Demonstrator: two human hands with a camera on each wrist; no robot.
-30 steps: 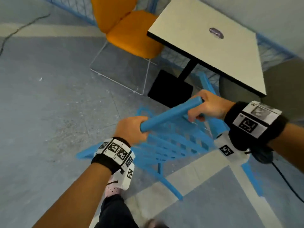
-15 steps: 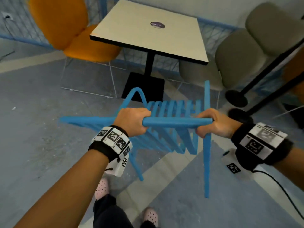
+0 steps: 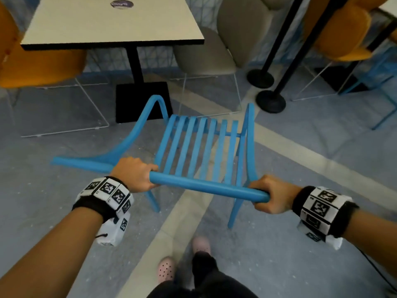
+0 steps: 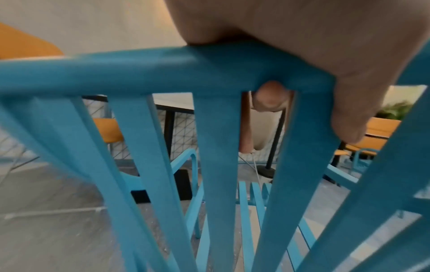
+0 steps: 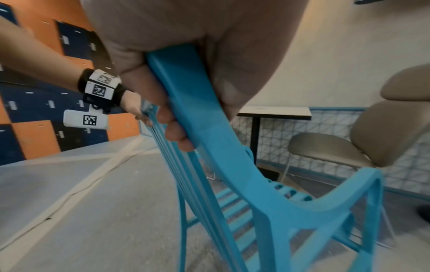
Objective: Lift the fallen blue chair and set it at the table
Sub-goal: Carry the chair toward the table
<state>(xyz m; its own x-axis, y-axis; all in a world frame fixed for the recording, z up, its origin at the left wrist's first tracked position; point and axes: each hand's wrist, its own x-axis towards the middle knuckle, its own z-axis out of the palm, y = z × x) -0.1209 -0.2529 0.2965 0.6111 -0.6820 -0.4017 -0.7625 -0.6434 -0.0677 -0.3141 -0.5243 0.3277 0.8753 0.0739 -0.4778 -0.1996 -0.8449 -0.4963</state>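
Standing at the bottom of the head view are the person's two feet in pink clogs (image 3: 182, 258), on a grey floor (image 3: 53, 164) crossed by pale stripes. Just above them both hands hold the top rail of the blue chair (image 3: 199, 151), which sits at the middle of the frame, upright or nearly so, its slatted seat facing away toward the top of the picture. The left hand (image 3: 134, 174) has its fingers (image 4: 271, 96) curled over and under the rail near the left end of the backrest; one fingertip pokes out between two back slats in the left wrist view. The right hand (image 3: 271, 195) wraps the rail's right end, where it bends down into the side post, fingers closed round it. Gripping at both ends of the rail probably gives even control, so the chair can be steered without twisting. Whether all four legs touch the floor cannot be told. Beyond the seat, toward the top left of the frame, stands the worktop (image 3: 111, 43) on its black post and base, still apart from the chair. An orange chair (image 3: 38, 65) sits at the left edge and a beige chair (image 3: 206, 59) right of the post, so the near side looks like the free place to push the blue chair into
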